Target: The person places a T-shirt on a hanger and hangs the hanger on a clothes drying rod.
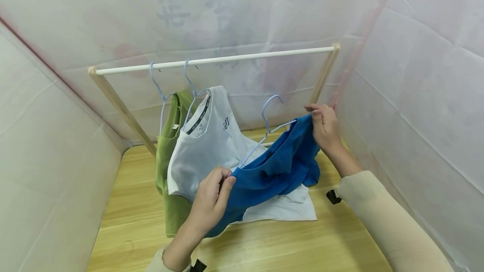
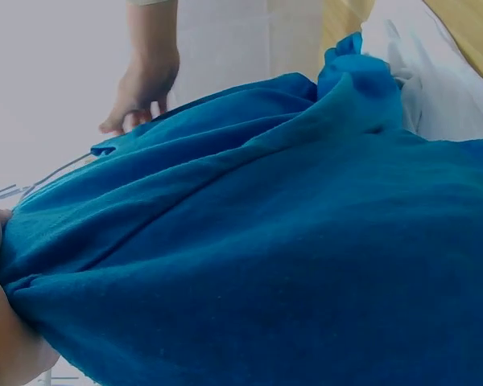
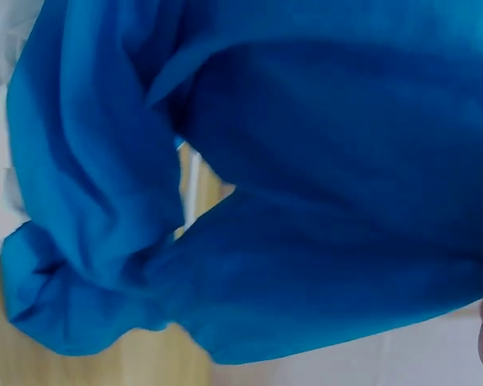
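Observation:
A blue garment (image 1: 264, 175) hangs in folds from a light-blue wire hanger (image 1: 267, 116), whose hook points up, free of the rail. My left hand (image 1: 211, 198) pinches the garment's left shoulder at the hanger's end between thumb and fingers. At the other shoulder is my right hand (image 1: 326, 127), its fingers extended at the cloth's upper edge. In the left wrist view, the right hand (image 2: 145, 88) has its thumb apart from the fingers, which reach behind the blue cloth. Blue fabric (image 3: 330, 161) fills most of the right wrist view and hides the hanger there.
A white rail (image 1: 245, 57) on wooden posts (image 1: 121, 108) stands behind. On it hang a green garment (image 1: 172, 171) and a white top (image 1: 215, 137) on light-blue hangers. White cloth (image 1: 287, 209) lies on the wood-patterned surface (image 1: 128, 205) under the blue garment. Pale sheets (image 1: 427, 95) enclose the sides.

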Available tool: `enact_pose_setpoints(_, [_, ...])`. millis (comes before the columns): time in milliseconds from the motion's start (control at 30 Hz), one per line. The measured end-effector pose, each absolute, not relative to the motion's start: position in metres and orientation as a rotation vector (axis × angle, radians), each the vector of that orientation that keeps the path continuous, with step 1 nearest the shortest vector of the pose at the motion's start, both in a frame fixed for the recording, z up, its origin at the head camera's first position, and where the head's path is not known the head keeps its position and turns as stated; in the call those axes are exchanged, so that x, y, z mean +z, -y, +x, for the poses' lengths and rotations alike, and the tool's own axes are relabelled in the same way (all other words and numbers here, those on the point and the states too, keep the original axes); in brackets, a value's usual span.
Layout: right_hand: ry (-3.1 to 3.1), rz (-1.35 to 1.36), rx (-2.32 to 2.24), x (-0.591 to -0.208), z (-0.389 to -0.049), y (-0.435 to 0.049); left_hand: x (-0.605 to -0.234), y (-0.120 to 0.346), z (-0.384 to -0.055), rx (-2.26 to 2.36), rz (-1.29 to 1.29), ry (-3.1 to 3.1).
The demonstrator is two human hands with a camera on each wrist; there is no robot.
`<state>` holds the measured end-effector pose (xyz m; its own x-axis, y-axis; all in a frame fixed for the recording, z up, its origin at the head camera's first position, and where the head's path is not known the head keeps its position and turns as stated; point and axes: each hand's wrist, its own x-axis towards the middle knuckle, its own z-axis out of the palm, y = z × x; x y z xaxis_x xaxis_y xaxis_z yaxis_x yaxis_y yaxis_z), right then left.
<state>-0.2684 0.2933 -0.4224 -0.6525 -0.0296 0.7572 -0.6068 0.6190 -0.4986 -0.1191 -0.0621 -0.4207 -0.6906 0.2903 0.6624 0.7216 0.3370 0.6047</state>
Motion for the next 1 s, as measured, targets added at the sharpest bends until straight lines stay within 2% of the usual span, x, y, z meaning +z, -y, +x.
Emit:
enact_pose_setpoints(300, [2.031,0.965,0.861,-0.396,-0.255,-0.256,-0.42,0.064,-0.118,-1.307,-0.886,2.181])
enact_pose_setpoints(767, [2.03,0.907,0.863,-0.393,-0.26,-0.254,-0.408,0.065,-0.113,-1.377,-0.905,2.363])
enact_pose_setpoints(1000, [2.016,0.896,0.874,-0.388,-0.263,-0.255,-0.405,0.058,-0.113,-1.499,-0.967,2.178])
